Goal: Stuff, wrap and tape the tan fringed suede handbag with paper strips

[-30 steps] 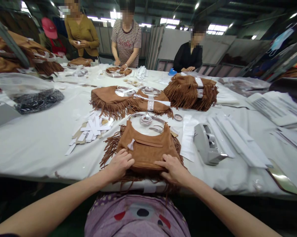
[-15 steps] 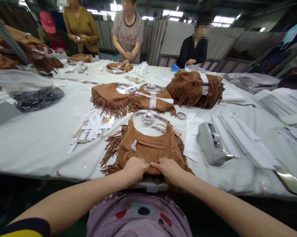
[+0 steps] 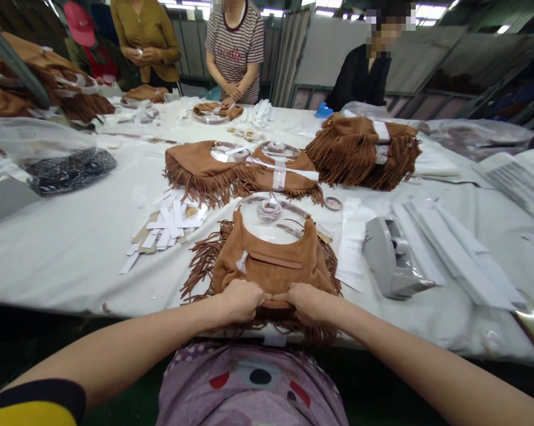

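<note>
Fingers [image 3: 251,290] of both hands are curled in tight along the lower edge of a brown fringed suede shoulder bag [image 3: 273,277], the left hand [image 3: 240,300] and the right hand [image 3: 310,303] nearly meeting at its middle; each has hold of the suede there, though the thumbs are too hidden to place. The bag lies flat at the near edge of a white-covered table [image 3: 89,248], its handle end pointing away from the person and its fringe spread out at both sides. Across its face runs a zip [image 3: 275,260], with a wrapped zip pull [image 3: 241,262] at the left end. Within the handle's loop sits a wrapped coil [image 3: 270,208]. To the left lies a heap of paper strips [image 3: 165,228]; to the right, a white sheet [image 3: 352,236], a grey tape dispenser [image 3: 384,266] and long white folded strips [image 3: 459,254]. A small ring-shaped roll [image 3: 333,203] rests just beyond the bag. Farther back are two more fringed bags [image 3: 204,160], side by side, and a stack of fringed bags [image 3: 353,145] to their right. Across the table, a person in a striped shirt [image 3: 236,47] stands with hands together behind a brown bag [image 3: 211,109].
</note>
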A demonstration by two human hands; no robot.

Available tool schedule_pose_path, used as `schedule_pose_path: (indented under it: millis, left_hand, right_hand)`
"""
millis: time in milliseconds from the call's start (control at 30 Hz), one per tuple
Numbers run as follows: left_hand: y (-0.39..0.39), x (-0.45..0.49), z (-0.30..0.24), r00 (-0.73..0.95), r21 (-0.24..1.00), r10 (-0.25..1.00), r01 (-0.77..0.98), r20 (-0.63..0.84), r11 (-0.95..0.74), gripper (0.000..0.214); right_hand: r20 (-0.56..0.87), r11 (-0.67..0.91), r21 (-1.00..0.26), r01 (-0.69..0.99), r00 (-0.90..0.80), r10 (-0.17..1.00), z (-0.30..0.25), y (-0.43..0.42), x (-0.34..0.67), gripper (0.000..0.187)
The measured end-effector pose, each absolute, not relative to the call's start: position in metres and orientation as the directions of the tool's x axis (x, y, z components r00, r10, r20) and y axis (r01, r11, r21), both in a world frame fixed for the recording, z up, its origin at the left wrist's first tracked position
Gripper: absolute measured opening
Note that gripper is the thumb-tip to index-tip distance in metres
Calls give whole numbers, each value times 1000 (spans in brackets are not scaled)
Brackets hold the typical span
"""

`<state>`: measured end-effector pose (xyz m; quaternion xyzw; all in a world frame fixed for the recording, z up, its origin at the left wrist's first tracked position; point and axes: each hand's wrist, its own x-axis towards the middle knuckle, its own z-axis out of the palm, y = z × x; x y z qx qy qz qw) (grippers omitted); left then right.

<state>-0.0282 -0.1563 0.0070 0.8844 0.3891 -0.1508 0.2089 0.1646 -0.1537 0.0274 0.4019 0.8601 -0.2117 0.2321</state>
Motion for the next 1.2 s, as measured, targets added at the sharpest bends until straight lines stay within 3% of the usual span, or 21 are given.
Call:
schedule_pose_path:
  millis: [100, 433, 567, 667, 767, 933, 1067, 1200]
  left_hand:
    - [-150, -29, 11, 640, 251, 610, 757, -467, -603, 24]
    - [-123, -34, 4, 697, 520, 433, 716, -572, -465, 20]
    - [-118, -36, 4, 723, 597, 402, 691, -562, -407, 19]
    - [-119, -38, 7, 720, 602, 406, 693, -562, -396, 19]
    - [-120, -42, 7, 710, 581, 434, 704, -555, -410, 19]
    - [-127, -58, -4, 728, 453, 539, 685, -423, -570, 32]
    - [-134, -69, -16, 660, 283, 694, 750, -286, -597, 42]
    - [-137, -69, -30, 601, 169, 749, 799, -278, -578, 44]
  right_hand:
    - [-613, 513, -257, 819, -548, 569, 38, -149, 163, 54]
    - [-652, 411, -337, 847, -525, 547, 36, -140, 165, 32]
    - [-538, 373, -435, 819, -569, 622, 28, -144, 180, 26]
    - [-440, 368, -395, 842, -525, 728, 20, -154, 199, 10]
    - [-347, 356, -302, 884, -450, 823, 10, -165, 213, 25]
    - [-210, 340, -214, 916, -383, 899, -13, -176, 219, 30]
    - [-145, 335, -200, 921, -366, 919, -25, -176, 218, 36]
    - [-114, 309, -194, 931, -334, 935, -33, -175, 217, 40]
